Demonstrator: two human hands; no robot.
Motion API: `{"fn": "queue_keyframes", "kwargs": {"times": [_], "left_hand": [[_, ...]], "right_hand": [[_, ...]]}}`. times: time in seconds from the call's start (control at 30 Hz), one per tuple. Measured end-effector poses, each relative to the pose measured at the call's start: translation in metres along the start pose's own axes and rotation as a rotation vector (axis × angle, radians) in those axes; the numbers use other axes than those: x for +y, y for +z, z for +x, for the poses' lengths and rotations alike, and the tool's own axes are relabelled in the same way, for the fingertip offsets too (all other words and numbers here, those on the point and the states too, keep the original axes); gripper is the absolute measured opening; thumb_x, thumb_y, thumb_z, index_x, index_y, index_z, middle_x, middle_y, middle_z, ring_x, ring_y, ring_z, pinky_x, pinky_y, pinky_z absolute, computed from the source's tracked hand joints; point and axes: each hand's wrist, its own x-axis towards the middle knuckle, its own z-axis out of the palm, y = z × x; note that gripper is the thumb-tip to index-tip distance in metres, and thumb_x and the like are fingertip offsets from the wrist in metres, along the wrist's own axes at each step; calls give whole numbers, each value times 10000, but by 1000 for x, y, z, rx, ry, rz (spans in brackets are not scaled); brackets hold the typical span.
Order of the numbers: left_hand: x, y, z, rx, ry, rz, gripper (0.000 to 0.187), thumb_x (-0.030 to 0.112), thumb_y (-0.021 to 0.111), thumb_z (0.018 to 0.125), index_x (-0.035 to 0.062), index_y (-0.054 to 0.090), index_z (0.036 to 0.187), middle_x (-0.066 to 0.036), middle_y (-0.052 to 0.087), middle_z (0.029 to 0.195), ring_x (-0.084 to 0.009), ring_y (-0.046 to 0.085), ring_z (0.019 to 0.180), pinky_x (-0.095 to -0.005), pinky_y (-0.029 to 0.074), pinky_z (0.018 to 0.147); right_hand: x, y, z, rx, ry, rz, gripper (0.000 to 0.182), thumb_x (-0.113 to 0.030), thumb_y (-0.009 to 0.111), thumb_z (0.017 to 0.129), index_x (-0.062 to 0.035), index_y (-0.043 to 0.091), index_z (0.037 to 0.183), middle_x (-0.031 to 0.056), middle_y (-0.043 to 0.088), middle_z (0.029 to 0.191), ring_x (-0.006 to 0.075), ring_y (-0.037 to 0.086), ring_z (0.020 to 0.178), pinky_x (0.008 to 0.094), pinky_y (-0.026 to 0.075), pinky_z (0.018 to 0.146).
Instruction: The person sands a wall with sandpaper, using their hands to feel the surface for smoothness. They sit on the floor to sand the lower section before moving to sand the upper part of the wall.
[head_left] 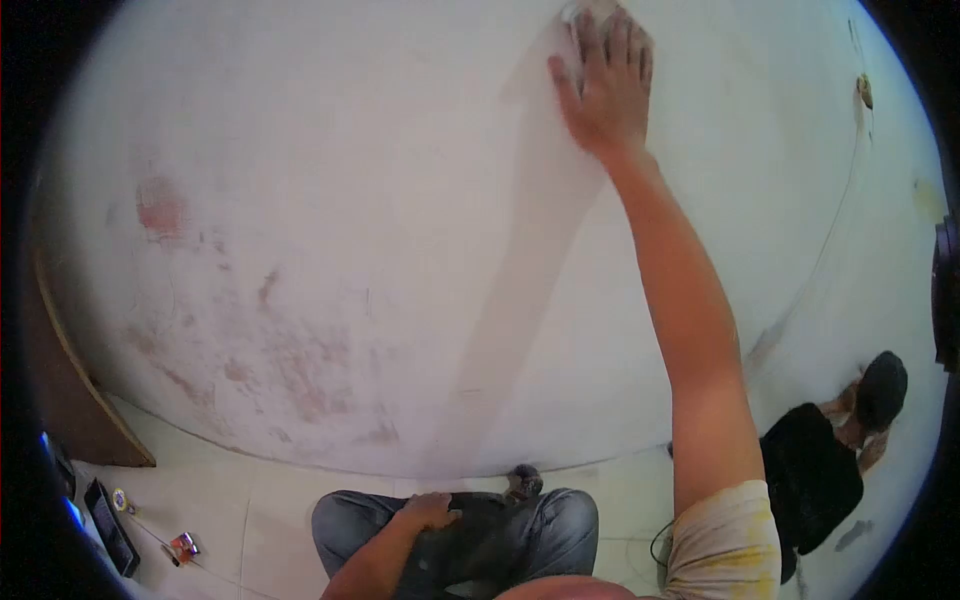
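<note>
High on the pale wall (pixel 400 180), my right hand (pixel 610 95) presses with its arm stretched far up. Beneath its fingers is a flat, whitish pad or folded sheet that looks like sandpaper (pixel 573 14); most of it is hidden by the hand. A long shadow of the arm falls across the wall to the left. Down on my lap, my left hand (pixel 432 511) rests over the grey jeans (pixel 570 530), with its fingers lying loosely and nothing visible in them.
Reddish worn patches (pixel 162 208) mark the wall's left side. At right crouches another person in a dark top (pixel 812 470). A brown wooden panel (pixel 85 400) stands at left. Near it on the tiled floor (pixel 210 490) lie a black tray (pixel 110 528) and a small red item (pixel 183 549).
</note>
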Motion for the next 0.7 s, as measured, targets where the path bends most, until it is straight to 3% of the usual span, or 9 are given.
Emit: {"fn": "queue_keyframes", "kwargs": {"times": [0.07, 0.17, 0.27, 0.4, 0.47, 0.57, 0.7], "left_hand": [[4, -1, 1, -26, -25, 43, 688, 572, 445, 928, 34, 484, 1356, -206, 530, 1348, -361, 477, 1280, -545, 361, 1041], [2, -4, -7, 9, -22, 5, 689, 578, 455, 924, 30, 500, 1338, -197, 545, 1335, -366, 485, 1273, -545, 373, 1028], [-3, -1, 1, -66, -9, 14, 690, 583, 461, 921, 30, 504, 1331, -190, 537, 1349, -357, 486, 1276, -544, 378, 1028], [-3, -1, 2, 3, -2, 20, 704, 592, 454, 921, 34, 490, 1348, -200, 513, 1360, -370, 461, 1289, -548, 365, 1045], [9, 6, -10, 30, -38, -5, 712, 597, 448, 922, 37, 481, 1360, -201, 506, 1359, -376, 453, 1289, -557, 359, 1049], [13, 16, -1, 171, -19, 44, 710, 602, 446, 924, 36, 486, 1351, -209, 518, 1330, -398, 455, 1271, -569, 347, 1053], [30, -13, -21, -56, -55, 58, 729, 631, 401, 930, 48, 475, 1361, -222, 467, 1378, -390, 418, 1305, -551, 340, 1059]], "right_hand": [[-1, -11, -29, -33, -42, 67, 660, -492, 443, 966, -157, 295, 1514, 198, 225, 1560, 388, 187, 1444, 504, 108, 1179], [3, -18, -9, -106, -132, -2, 624, -420, 379, 996, -50, 291, 1490, 286, 229, 1531, 422, 171, 1440, 511, 102, 1180], [16, 2, 53, -109, -4, -58, 634, -434, 389, 989, -52, 301, 1487, 279, 233, 1533, 422, 166, 1442, 504, 102, 1183], [27, -4, 88, -21, 129, -18, 657, -462, 403, 977, -55, 308, 1484, 279, 237, 1531, 425, 160, 1443, 500, 98, 1186], [13, -26, 67, -42, 154, -21, 671, -476, 406, 972, -59, 303, 1488, 276, 224, 1536, 424, 147, 1447, 498, 92, 1188], [8, -39, 8, -120, 24, -101, 674, -457, 410, 979, -70, 258, 1510, 259, 174, 1560, 398, 109, 1464, 493, 67, 1191], [-3, -43, -19, -252, -67, -1, 682, -423, 419, 988, -69, 199, 1527, 231, 117, 1584, 364, 71, 1478, 487, 35, 1195]]}}
